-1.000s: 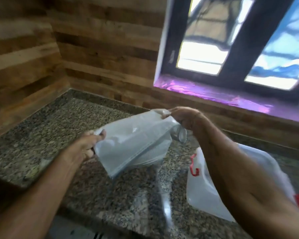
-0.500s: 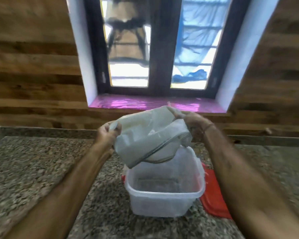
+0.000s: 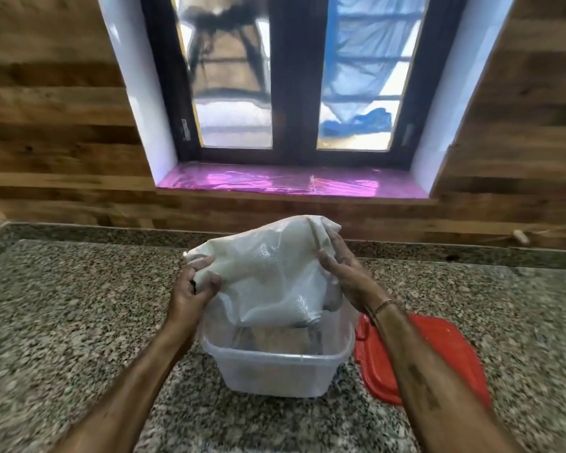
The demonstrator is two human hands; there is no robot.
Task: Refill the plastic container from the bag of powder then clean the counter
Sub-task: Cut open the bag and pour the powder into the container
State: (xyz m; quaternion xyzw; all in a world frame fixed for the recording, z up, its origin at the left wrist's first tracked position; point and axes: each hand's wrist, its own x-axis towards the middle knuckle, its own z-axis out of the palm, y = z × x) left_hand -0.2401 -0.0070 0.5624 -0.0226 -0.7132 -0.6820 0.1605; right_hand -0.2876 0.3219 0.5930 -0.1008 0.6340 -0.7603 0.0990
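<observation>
The left hand (image 3: 193, 289) is curled round the lower left corner of the white bag (image 3: 268, 273), thumb and fingers bunching the plastic between them. The right hand (image 3: 343, 273) grips the bag's upper right side, its thumb on the near face and its fingers wrapped behind the fold. A thin band (image 3: 384, 304) circles the right wrist. Between the two hands we see the bag held off the counter and tilted, its higher end toward the window and its lower edge hanging just inside the open top of the plastic container (image 3: 275, 377).

The container is translucent, rectangular and upright, and stands on the speckled granite counter (image 3: 62, 322) directly under the bag. We cannot tell what lies within it, for that part is blurred. A red lid (image 3: 438, 354) lies flat on the counter at the container's right, touching or just beside its wall and partly covered by the right forearm.

Behind the counter we note a wood-panelled wall (image 3: 46, 109), a dark-framed window (image 3: 291, 76) set in a white recess, and a glossy pink sill (image 3: 275, 183).
</observation>
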